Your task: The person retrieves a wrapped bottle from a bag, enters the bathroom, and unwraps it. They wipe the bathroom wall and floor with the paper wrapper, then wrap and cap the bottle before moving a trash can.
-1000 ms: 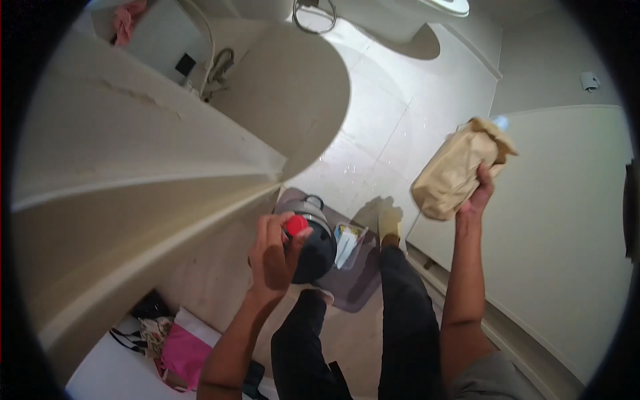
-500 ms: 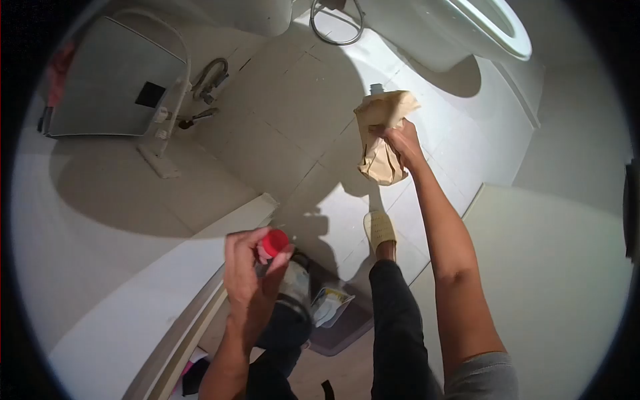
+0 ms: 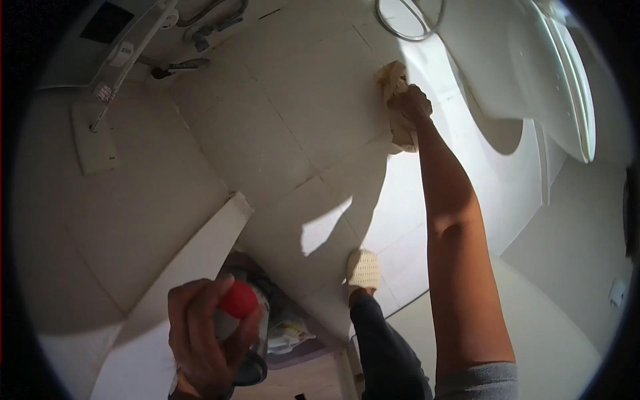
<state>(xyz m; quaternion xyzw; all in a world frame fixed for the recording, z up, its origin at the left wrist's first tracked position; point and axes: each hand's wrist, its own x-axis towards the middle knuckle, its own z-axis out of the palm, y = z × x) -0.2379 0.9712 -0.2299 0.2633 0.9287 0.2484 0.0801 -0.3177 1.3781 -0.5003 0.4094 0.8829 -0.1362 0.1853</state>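
In the lower left, my left hand (image 3: 200,330) pinches a round red cap (image 3: 239,299) between thumb and fingers. My right arm stretches far forward, and my right hand (image 3: 412,103) is closed around a crumpled brown paper bag (image 3: 404,139). The bag hangs over the tiled floor (image 3: 280,133), with folds showing above and below my fist. Whatever is inside the bag is hidden from this angle. Under my left hand stands a dark cylindrical container (image 3: 252,370), partly covered by my fingers.
A white toilet (image 3: 507,67) stands at the upper right, with a looped metal hose (image 3: 408,37) beside it. Pipe valves (image 3: 200,40) line the left wall. A cream slipper (image 3: 365,269) is on my foot. A white ledge (image 3: 200,267) runs along the left, near a white plastic packet (image 3: 287,335).
The view has shifted. My left hand with the red cap sits lower and farther left; the bag appears higher and slightly right. A grey bottle neck at the bag's top no longer shows.
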